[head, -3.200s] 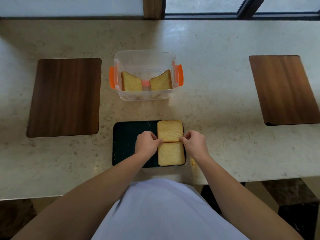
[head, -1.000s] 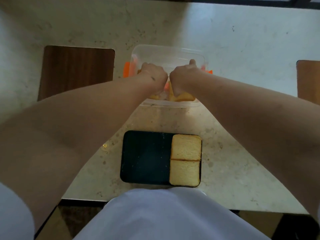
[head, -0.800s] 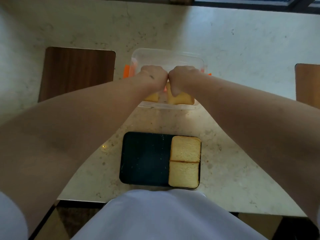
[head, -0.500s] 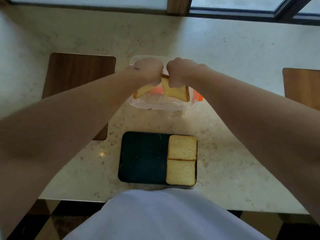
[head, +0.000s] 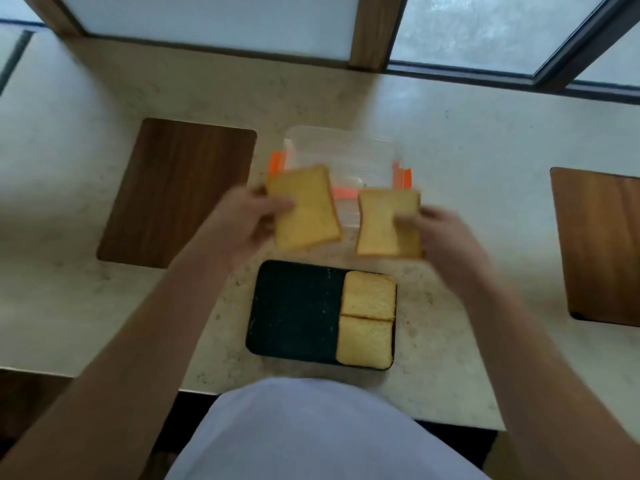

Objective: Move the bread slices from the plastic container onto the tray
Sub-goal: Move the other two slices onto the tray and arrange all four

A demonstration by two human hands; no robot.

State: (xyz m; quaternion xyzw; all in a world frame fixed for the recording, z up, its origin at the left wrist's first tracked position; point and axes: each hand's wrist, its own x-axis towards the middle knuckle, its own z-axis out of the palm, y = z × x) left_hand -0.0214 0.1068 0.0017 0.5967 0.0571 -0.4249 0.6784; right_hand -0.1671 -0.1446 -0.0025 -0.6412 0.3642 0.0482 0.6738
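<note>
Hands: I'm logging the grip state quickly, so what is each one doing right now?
Left hand: closed on a bread slice, held in the air.
Right hand: closed on another bread slice, also in the air.

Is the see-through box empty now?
It looks empty: the plastic container shows no bread inside. The left hand and right hand each hold a slice.

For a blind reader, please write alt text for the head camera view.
Each hand, left hand and right hand, holds a bread slice above a dark tray with two slices on its right side. Behind is a clear plastic container.
</note>
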